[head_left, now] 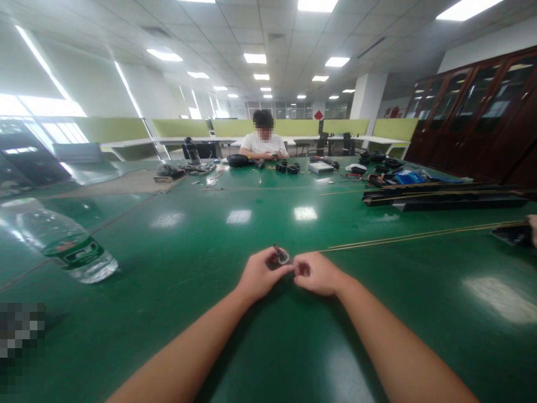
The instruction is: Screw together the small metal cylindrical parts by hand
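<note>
My left hand (262,275) is closed around a small round metallic part (283,257) with a dark stub sticking up from it. The part is too small to name. Close beside it, my right hand (318,273) has thumb and fingers pinched together at the part's right side. Whatever lies between those fingertips is hidden. Both hands are held low over the green tabletop (176,330). Thin brass-coloured rods (390,239) lie on the table beyond my right hand and run off to the right.
A clear water bottle (79,252) leans at the left. Black metal channels (444,198) lie at the right, near a blue item (409,177). Across the table sits a person in a white shirt (251,143), behind tools and small parts. Another person's hand (532,226) shows at the right edge.
</note>
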The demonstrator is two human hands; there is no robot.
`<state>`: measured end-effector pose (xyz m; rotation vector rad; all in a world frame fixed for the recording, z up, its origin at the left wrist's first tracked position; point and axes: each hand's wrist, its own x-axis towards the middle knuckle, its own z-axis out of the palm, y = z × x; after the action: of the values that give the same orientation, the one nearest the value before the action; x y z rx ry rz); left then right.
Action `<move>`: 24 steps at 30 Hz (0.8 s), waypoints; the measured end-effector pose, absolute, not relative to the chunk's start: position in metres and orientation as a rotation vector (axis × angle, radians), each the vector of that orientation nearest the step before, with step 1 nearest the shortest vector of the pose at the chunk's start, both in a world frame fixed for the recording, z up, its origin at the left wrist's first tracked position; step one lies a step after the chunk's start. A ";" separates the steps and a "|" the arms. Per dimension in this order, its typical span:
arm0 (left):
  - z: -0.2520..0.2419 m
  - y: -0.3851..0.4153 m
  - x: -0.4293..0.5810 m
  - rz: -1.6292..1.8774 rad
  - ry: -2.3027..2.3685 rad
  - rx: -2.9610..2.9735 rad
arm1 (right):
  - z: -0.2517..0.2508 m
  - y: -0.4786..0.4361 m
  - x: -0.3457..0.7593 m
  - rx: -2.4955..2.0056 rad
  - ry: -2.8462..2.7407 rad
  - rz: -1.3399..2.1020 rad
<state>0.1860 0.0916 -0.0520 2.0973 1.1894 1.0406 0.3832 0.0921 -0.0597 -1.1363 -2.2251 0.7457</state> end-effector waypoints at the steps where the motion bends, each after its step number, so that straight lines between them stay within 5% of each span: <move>1: -0.052 0.092 0.186 1.029 1.192 2.080 | -0.060 0.092 0.383 -1.137 -2.222 0.746; 24: -0.063 0.098 0.180 1.173 1.253 2.219 | -0.068 0.101 0.390 -1.225 -2.021 0.583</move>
<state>0.1803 0.0982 -0.0626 2.2188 1.2525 1.1732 0.3897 0.1010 -0.0681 -1.2247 -2.0207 0.5835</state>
